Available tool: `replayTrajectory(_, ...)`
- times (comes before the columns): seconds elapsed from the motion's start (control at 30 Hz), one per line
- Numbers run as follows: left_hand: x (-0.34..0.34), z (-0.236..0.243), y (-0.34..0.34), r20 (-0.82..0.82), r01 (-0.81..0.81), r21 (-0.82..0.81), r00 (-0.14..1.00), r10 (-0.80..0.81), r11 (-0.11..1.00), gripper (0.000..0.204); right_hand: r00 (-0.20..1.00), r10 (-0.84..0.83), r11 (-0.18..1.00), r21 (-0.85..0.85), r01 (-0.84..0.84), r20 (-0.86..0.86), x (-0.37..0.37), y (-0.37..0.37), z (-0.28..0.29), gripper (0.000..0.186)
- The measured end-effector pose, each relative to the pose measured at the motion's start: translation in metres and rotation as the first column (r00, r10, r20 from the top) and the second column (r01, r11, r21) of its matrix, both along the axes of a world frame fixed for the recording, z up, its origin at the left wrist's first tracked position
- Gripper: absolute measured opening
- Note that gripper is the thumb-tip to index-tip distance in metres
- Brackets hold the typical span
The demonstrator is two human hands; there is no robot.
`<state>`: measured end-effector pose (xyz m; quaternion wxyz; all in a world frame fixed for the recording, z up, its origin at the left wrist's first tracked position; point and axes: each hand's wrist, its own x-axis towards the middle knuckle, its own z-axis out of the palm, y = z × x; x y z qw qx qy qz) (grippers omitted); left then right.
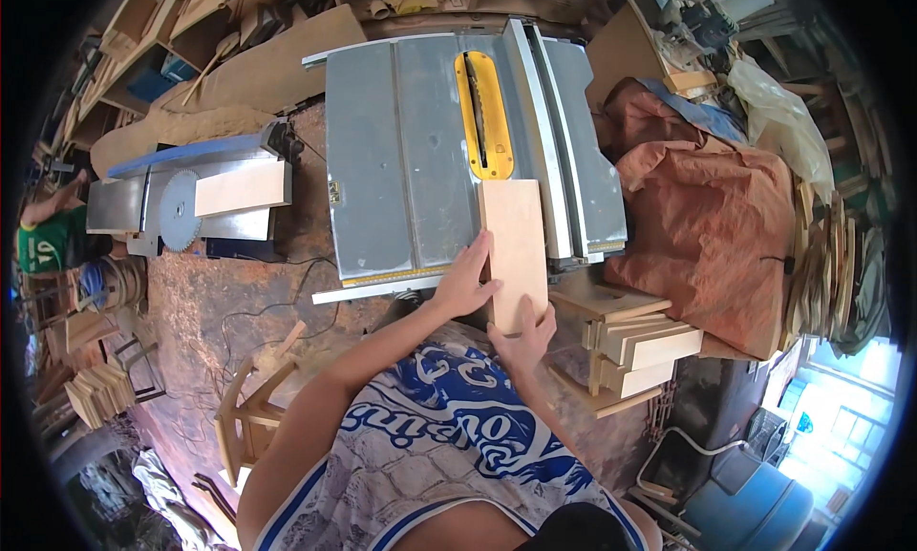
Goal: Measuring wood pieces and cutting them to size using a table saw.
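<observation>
- Judged as the step in hand: guiding a wooden board (516, 255) over a gray table saw (368, 150) toward the blade slot (475, 112) in the yellow insert plate (492, 121).
- Found board lying flat, with far end at the plate's near edge and near end overhanging the table front.
- Laid left hand (465, 282) along the board's left edge, with fingers extended forward, not wrapped around.
- Gripped the near end with right hand (525, 333), with fingers bent; could not tell fingertip placement underneath.
- Judged as required next: even forward pressure along the fence (541, 140), with left fingers well apart from the slot.
- Could not tell whether touching the fence, nor whether spinning at the blade.
- Noted at right: stacked boards (635, 355) and reddish-brown tarp (702, 231).
- Noted at left: second machine with bare circular blade (180, 210), and a person in green (46, 245) beyond.
- Judged as chief obstacle ahead: the slot; underfoot: wooden frame (253, 413) near the left leg.
</observation>
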<state>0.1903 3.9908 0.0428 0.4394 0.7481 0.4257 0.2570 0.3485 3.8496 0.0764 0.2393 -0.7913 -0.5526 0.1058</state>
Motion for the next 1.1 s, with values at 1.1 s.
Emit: replayTrajectory(1.1,0.012,0.009,0.039,-0.314,-0.110,0.038,0.942,0.116,0.993,0.111,0.011,-0.501,0.816,-0.468,0.339,-0.865,0.194,0.068,-0.124,0.046)
